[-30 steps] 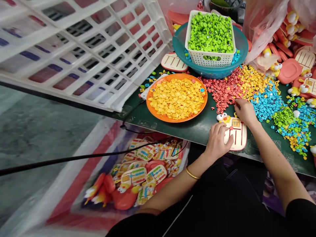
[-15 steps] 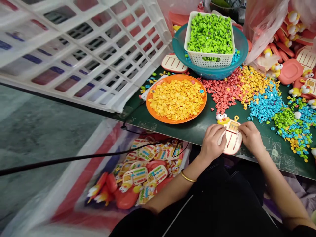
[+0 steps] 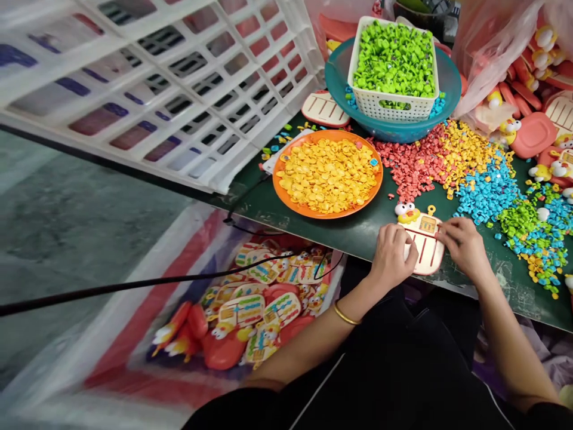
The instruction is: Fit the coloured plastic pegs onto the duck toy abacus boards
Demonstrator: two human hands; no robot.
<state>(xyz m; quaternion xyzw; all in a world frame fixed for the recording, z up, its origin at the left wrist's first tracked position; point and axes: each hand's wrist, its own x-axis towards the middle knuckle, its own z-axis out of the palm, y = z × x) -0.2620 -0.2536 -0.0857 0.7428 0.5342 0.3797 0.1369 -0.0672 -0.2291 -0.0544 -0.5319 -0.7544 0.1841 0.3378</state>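
Note:
A cream toy board (image 3: pixel 428 251) with a duck-like head, googly eyes and a yellow beak lies at the table's front edge. Grooves run down its face, below a small printed panel and a dark crosswise slot. My left hand (image 3: pixel 394 254) is closed at its left side, fingers curled and thumb against the board. At the upper right edge, by the end of the slot, my right hand (image 3: pixel 465 245) pinches with thumb and fingers; whatever sits between the tips is too small to make out. Loose red pieces (image 3: pixel 412 167) and blue pieces (image 3: pixel 486 188) are heaped beyond the board.
An orange plate (image 3: pixel 280 194) holds yellow discs. Behind it, a white basket (image 3: pixel 380 107) of green pieces sits in a blue basin (image 3: pixel 335 74). A white crate (image 3: pixel 215 173) leans at left. Below the table edge, a striped bag (image 3: pixel 116 352) holds similar toys; a black cable (image 3: pixel 134 286) crosses it.
Both hands have shifted slightly on the board: the left has drawn back toward its left edge, and the right has slid a little down the right side. The camera view has moved slightly.

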